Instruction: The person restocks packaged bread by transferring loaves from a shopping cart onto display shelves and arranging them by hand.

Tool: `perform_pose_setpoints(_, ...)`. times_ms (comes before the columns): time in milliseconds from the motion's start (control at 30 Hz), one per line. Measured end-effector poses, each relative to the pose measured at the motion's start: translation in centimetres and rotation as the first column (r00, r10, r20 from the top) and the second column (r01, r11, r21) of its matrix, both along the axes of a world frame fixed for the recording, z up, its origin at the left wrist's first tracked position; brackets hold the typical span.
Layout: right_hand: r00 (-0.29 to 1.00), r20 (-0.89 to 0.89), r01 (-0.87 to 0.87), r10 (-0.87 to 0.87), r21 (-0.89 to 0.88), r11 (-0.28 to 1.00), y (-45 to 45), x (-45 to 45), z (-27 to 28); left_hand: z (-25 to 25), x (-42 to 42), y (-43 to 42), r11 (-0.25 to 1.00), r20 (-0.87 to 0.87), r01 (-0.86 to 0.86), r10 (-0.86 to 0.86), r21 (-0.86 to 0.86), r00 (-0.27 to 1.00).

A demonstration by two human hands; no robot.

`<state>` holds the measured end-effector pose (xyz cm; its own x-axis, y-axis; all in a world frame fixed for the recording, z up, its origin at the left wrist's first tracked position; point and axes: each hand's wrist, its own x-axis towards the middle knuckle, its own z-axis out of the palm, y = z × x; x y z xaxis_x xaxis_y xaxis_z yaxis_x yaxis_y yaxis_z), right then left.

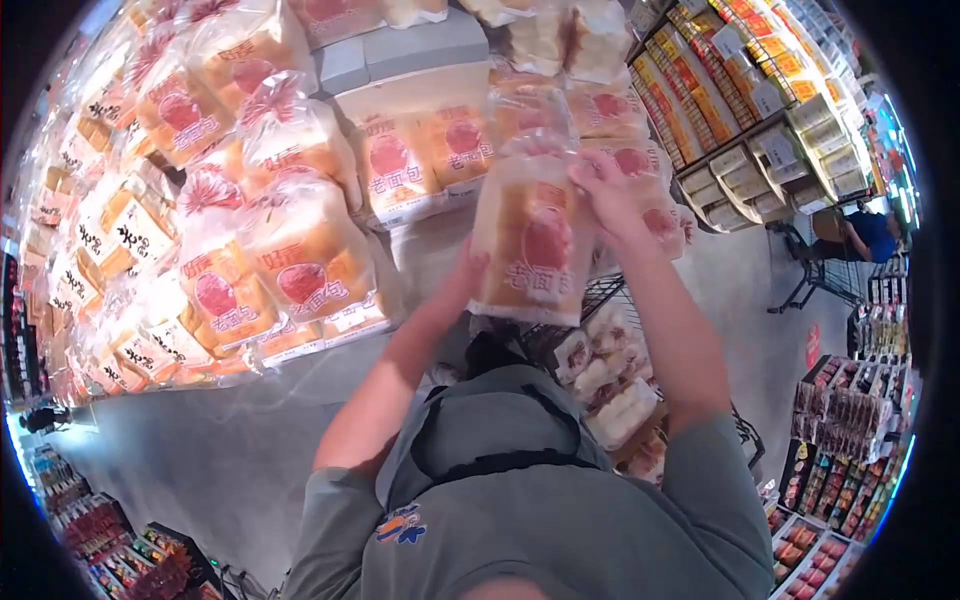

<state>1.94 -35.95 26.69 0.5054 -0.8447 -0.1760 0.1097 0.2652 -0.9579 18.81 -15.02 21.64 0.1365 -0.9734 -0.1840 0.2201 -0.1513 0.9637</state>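
"What's the room like?"

"A shop with a smooth grey floor [250, 440] at eight o'clock. Loaves [310, 255] crowd the view from nine to twelve, around a flat-topped grey block [430, 50]. A rack [750, 110] stands toward half past one, and between two and three a person in blue [872, 237] is beside a dark trolley [810, 275]."

"And where's the bread in hand?"

"The held loaf [535, 240] is just off centre, toward one o'clock, raised upright in front of the other loaves. The right hand [600, 185] pinches its upper corner at two o'clock, fingers curled in. The left hand [468, 275] is part curled and holds its edge at eight o'clock; some fingers are hidden, so I can't tell how tightly it closes."

"Any containers?"

"A wire cart [603, 292] at four o'clock, near the body, with bagged packs [595, 350] heaped in it. The rack carries rows of red and yellow packets [690, 60] and, lower down, pale rolls [745, 170]."

"What's the wrapping?"

"Clear, glossy plastic with red print, gathered at the top. Inside is a blocky golden loaf, paler toward the edges."
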Motion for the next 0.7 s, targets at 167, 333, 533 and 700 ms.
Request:
perform_pose_setpoints(167,0.920,-0.384,-0.128,0.076,-0.113,0.985,-3.9,1.9,-5.2,-10.6,0.4,-1.6,0.977,-0.410,0.072,0.017,0.201,0.912)
perform_pose_setpoints(333,0.808,-0.588,-0.286,-0.033,-0.441,0.850,-4.7,1.1,-7.3,-6.5,-0.7,-3.0,0.993,-0.051,-0.022,0.029,0.118,0.998)
perform_pose_setpoints(533,0.830,-0.504,-0.203,-0.240,-0.674,0.710,-5.4,1.3,-7.2,-4.1,-3.0,-6.0,0.985,-0.142,0.055,-0.032,0.162,0.989)
perform_pose_setpoints(700,0.863,-0.426,-0.195,-0.272,-0.777,0.598,-6.0,1.1,-6.3,-5.3,-4.8,-7.0,0.992,-0.058,-0.067,0.074,0.106,0.996)
